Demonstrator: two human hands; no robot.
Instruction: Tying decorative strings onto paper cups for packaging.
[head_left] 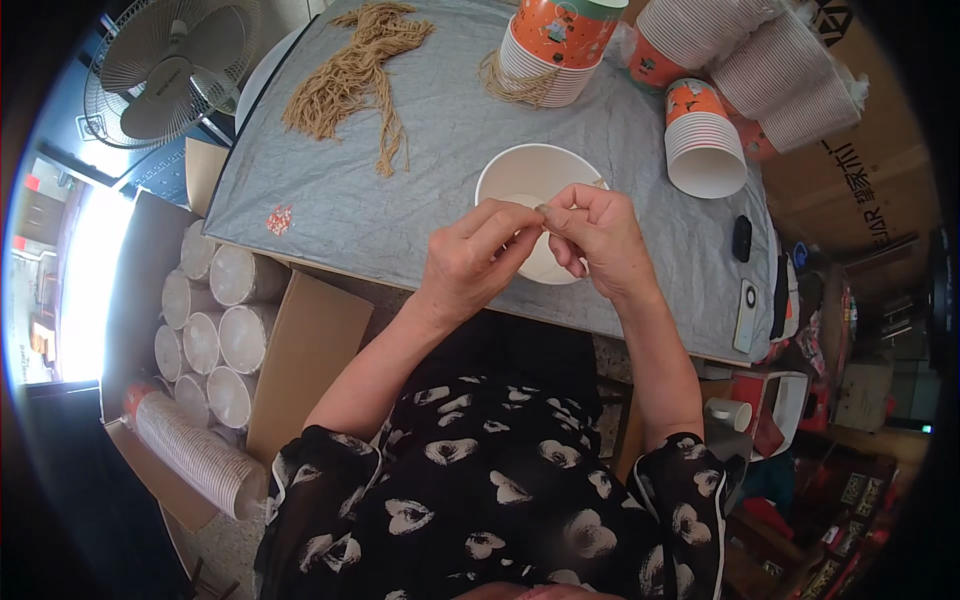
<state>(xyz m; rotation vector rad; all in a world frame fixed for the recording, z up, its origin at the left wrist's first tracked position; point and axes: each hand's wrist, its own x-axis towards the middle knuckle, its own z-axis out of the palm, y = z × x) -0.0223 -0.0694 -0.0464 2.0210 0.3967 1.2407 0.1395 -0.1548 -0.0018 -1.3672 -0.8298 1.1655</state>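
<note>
Both hands meet over a white paper tub [527, 168] that stands at the table's front edge, its inside facing up. My left hand [480, 250] is closed in a pinch, thumb and forefinger together at the tub's middle. Fingertip to fingertip with it, my right hand [603, 240] pinches too, over the tub's right side. Whatever lies between the fingertips is too small to make out. A bit of tan shows at the rim by the right knuckles. Beyond lie a loose bundle of tan cords [350, 70] and a stack of orange-printed tubs [553, 60] with cord around it.
A grey cloth [330, 210] covers the table. At the right are a tub stack on its side [705, 150], bagged tub stacks [790, 80], a black object [741, 238] and a phone-like device [746, 315]. An open carton [310, 350] of wrapped tubs stands left, below a fan [170, 80].
</note>
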